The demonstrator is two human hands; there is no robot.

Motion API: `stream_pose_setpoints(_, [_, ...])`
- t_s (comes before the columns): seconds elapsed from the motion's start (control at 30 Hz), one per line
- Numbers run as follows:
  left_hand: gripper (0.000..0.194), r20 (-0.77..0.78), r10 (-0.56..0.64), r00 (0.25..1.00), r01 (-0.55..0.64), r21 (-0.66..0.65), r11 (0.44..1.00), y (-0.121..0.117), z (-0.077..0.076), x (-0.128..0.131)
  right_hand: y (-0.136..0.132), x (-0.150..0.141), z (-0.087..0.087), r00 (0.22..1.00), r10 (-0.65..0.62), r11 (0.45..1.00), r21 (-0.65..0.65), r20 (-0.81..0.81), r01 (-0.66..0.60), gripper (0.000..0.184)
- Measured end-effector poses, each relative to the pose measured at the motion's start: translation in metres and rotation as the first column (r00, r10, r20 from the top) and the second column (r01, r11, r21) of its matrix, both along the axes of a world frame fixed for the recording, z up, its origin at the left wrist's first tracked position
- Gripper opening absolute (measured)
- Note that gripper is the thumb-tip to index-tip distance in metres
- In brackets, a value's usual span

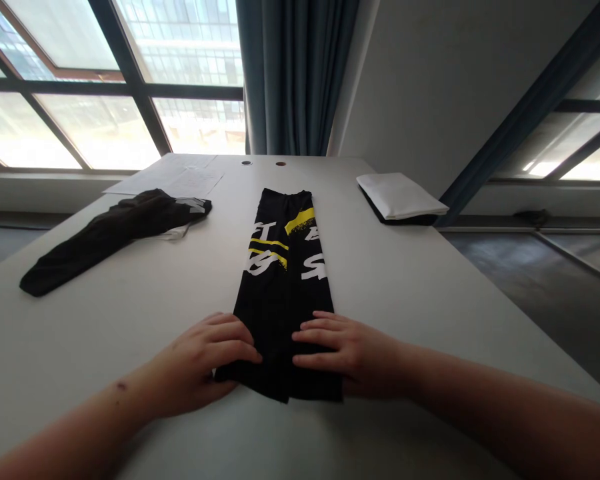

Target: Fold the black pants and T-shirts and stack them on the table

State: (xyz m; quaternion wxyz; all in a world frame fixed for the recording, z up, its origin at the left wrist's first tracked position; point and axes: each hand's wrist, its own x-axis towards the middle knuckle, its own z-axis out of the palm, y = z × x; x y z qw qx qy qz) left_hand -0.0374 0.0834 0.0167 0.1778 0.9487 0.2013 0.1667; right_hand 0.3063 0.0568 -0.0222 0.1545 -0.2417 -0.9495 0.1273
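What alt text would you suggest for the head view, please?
A person's left hand and right hand touch the near end of a black printed garment on a white table; dark clothing lies left, folded cloth right.

On the pale counter, left, a rumpled dark garment near white papers; right, a folded white bundle; beyond, a blue curtain beside paned windows.
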Motion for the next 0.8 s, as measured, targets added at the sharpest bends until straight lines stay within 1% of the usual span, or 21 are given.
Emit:
stream_pose_setpoints(0.07, [0.052, -0.084, -0.054, 0.995, 0.056, 0.02, 0.998, 0.01, -0.002, -0.004, -0.004, 0.0, 0.001, 0.998, 0.059, 0.998, -0.012, 0.01, -0.059, 0.052])
stream_pose_setpoints(0.13, [0.064, -0.138, -0.08, 0.987, 0.085, 0.034, 0.996, 0.018, -0.005, -0.008, -0.004, 0.001, 0.0, 0.998, 0.06, 0.998, -0.023, -0.014, -0.061, 0.051])
stream_pose_setpoints(0.17, [0.065, -0.142, -0.096, 0.985, 0.101, 0.026, 0.995, 0.02, -0.005, -0.009, -0.004, 0.002, 0.0, 0.997, 0.064, 0.998, -0.028, -0.036, -0.065, 0.051])
stream_pose_setpoints(0.2, [0.064, -0.141, -0.116, 0.983, 0.118, 0.004, 0.993, 0.021, -0.005, -0.01, -0.003, 0.003, 0.0, 0.996, 0.071, 0.997, -0.034, -0.062, -0.073, 0.05])
stream_pose_setpoints(0.27, [0.056, -0.131, -0.141, 0.981, 0.135, -0.056, 0.989, 0.017, -0.002, -0.009, -0.003, 0.006, 0.003, 0.988, 0.089, 0.994, -0.049, -0.128, -0.096, 0.05])
stream_pose_setpoints(0.37, [0.042, -0.097, -0.118, 0.988, 0.107, -0.115, 0.988, 0.004, 0.005, -0.004, -0.007, 0.009, 0.015, 0.969, 0.114, 0.984, -0.106, -0.217, -0.14, 0.045])
stream_pose_setpoints(0.47, [0.031, 0.008, -0.115, 0.993, 0.115, -0.149, 0.982, -0.012, 0.009, 0.001, -0.013, 0.008, 0.034, 0.935, 0.152, 0.956, -0.192, -0.319, -0.221, 0.032])
stream_pose_setpoints(0.53, [0.028, 0.098, -0.113, 0.989, 0.127, -0.155, 0.98, -0.018, 0.008, 0.005, -0.016, 0.009, 0.045, 0.912, 0.14, 0.935, -0.251, -0.387, -0.25, 0.02])
stream_pose_setpoints(0.6, [0.025, 0.146, -0.057, 0.988, 0.078, -0.139, 0.987, -0.017, 0.006, 0.008, -0.014, 0.012, 0.051, 0.902, 0.048, 0.937, -0.294, -0.428, -0.189, 0.013])
stream_pose_setpoints(0.67, [0.019, 0.138, 0.065, 0.988, -0.047, -0.132, 0.99, -0.008, 0.003, 0.011, -0.008, 0.018, 0.051, 0.893, -0.12, 0.937, -0.346, -0.434, -0.043, 0.017])
stream_pose_setpoints(0.7, [0.019, 0.117, 0.14, 0.983, -0.123, -0.139, 0.983, 0.0, 0.002, 0.013, -0.003, 0.022, 0.048, 0.88, -0.224, 0.92, -0.39, -0.42, 0.048, 0.022])
stream_pose_setpoints(0.73, [0.022, 0.089, 0.21, 0.974, -0.196, -0.148, 0.969, 0.011, 0.001, 0.015, 0.003, 0.026, 0.044, 0.857, -0.335, 0.883, -0.448, -0.391, 0.141, 0.027])
stream_pose_setpoints(0.8, [0.028, 0.011, 0.304, 0.953, -0.299, -0.147, 0.943, 0.035, -0.004, 0.019, 0.016, 0.033, 0.034, 0.792, -0.535, 0.766, -0.563, -0.292, 0.31, 0.035])
